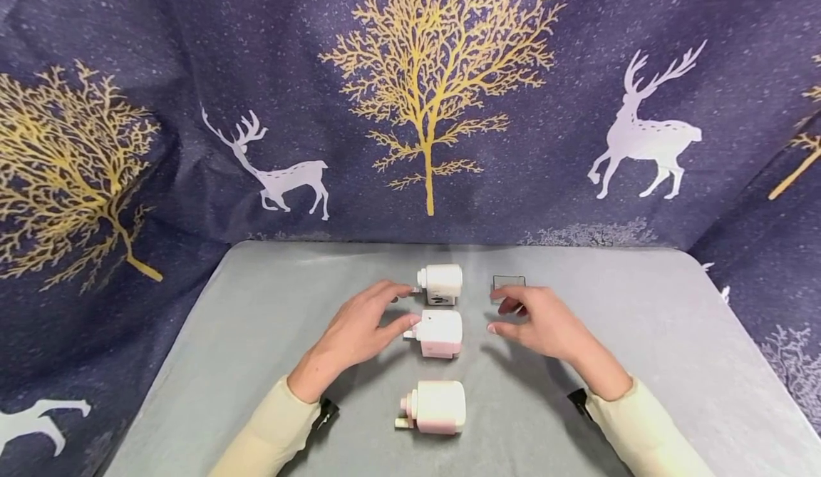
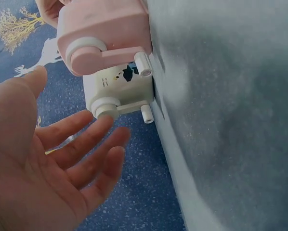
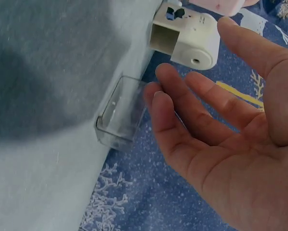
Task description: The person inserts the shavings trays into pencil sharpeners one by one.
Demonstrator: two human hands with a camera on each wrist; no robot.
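Three hand-crank pencil sharpeners stand in a column on the table. The back one [image 1: 444, 276] is cream with a dark print; in the right wrist view an empty square slot shows in its body [image 3: 187, 36]. Pink covers the middle one [image 2: 108, 24], whose crank points left. Pale pink tints the front one [image 1: 440, 407]. My left hand [image 1: 359, 324] holds nothing, fingers spread beside the cranks of the back and middle sharpeners. To their right, my right hand [image 1: 541, 320] is empty with loosely bent fingers. Close by its fingertips lies a clear plastic drawer [image 3: 122, 108].
The grey table [image 1: 288, 270] ends at a dark blue cloth [image 1: 359, 213] printed with deer and trees, which hangs behind and at both sides. Black straps [image 1: 323, 413] sit at both wrists.
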